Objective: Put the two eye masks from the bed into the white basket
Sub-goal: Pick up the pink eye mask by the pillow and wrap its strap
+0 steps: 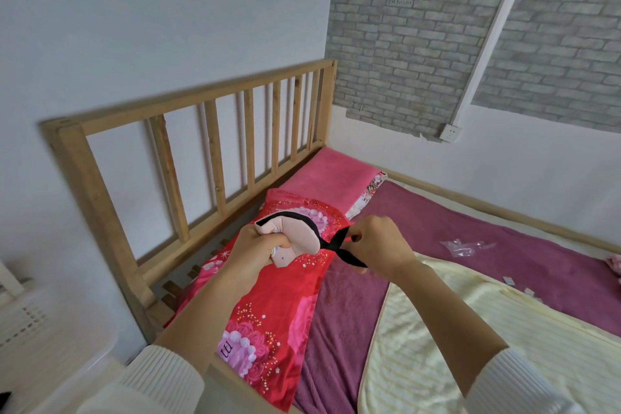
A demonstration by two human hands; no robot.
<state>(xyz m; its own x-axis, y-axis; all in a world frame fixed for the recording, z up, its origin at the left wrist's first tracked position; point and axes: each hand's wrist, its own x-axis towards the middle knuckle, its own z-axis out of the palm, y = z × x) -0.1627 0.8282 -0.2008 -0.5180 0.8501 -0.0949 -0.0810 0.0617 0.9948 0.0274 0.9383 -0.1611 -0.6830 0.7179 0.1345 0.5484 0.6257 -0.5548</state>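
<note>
We hold the pink eye mask (295, 235) above the bed's headboard corner: left hand (255, 247) clamps the pad, right hand (378, 242) pinches its black strap (346, 250). Basket (40, 336) probably lower left; dangling strap may snag.

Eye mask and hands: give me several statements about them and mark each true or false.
1. The left hand holds the pink eye mask by its padded part. True.
2. The right hand lies flat on the yellow blanket. False: it pinches the mask's black strap in the air.
3. The mask is held above the red floral pillow. True.
4. The mask already lies in the white basket. False: both hands hold it over the bed.
5. The headboard is metal. False: it is wooden slats.
</note>
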